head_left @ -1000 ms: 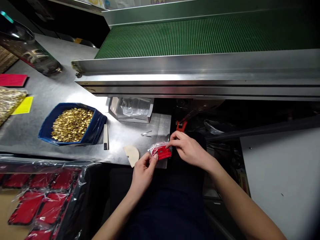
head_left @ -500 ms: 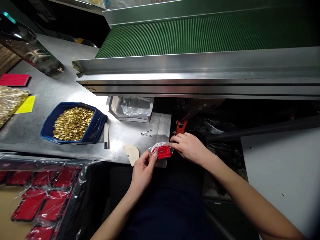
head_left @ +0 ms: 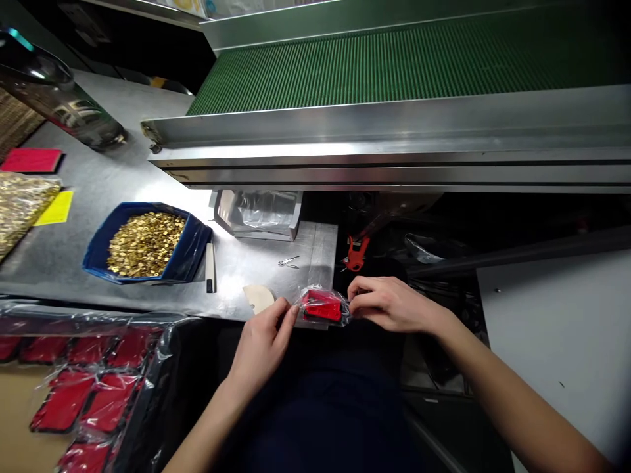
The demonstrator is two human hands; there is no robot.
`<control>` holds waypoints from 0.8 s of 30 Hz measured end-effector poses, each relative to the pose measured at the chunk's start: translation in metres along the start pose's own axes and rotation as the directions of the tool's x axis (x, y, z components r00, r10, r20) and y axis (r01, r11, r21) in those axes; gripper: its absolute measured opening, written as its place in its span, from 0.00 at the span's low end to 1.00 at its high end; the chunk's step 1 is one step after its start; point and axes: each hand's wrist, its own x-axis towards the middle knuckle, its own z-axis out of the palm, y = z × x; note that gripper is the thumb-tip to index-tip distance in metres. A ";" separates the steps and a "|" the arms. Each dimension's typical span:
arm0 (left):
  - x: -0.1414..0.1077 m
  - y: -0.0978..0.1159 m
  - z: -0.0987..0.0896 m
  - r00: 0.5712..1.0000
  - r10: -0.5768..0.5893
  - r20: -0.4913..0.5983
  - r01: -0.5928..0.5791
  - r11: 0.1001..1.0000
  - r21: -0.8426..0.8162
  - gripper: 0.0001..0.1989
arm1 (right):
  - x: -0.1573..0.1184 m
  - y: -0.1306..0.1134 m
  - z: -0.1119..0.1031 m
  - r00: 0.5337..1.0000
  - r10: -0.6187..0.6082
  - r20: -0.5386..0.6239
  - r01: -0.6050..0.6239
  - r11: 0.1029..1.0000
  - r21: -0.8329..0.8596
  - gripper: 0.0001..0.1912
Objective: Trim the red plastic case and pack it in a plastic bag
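Observation:
A red part with black edging in a clear plastic bag [head_left: 323, 305] is stretched between my two hands at the bench corner. My left hand [head_left: 263, 335] pinches the bag's left edge between thumb and forefinger. At the other end, the fingers of my right hand [head_left: 392, 302] are closed on the bag's right edge. Behind the bag, on the metal bench [head_left: 318, 256], lies a small pair of metal tweezers or clippers [head_left: 288, 262]. A cream half-round piece [head_left: 258, 297] rests just beyond my left hand.
A blue bin [head_left: 190, 246] holds many small brass pieces. Behind stands a grey tray [head_left: 271, 232] with clear bags. Orange-handled pliers [head_left: 355, 253] hang right of the bench. A green conveyor [head_left: 345, 72] crosses the back. Bagged red parts [head_left: 64, 401] fill a lined box at left.
My right hand has shifted right and slightly down, uncovering the orange handles. My left hand has moved left, off the red part to the bag's edge. The bagged part has turned over or tilted.

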 end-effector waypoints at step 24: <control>-0.028 0.001 -0.006 0.943 0.286 0.169 -0.003 0.514 -0.858 0.28 | 0.054 -0.115 0.084 0.760 0.649 -0.043 0.178 -0.144 0.974 0.14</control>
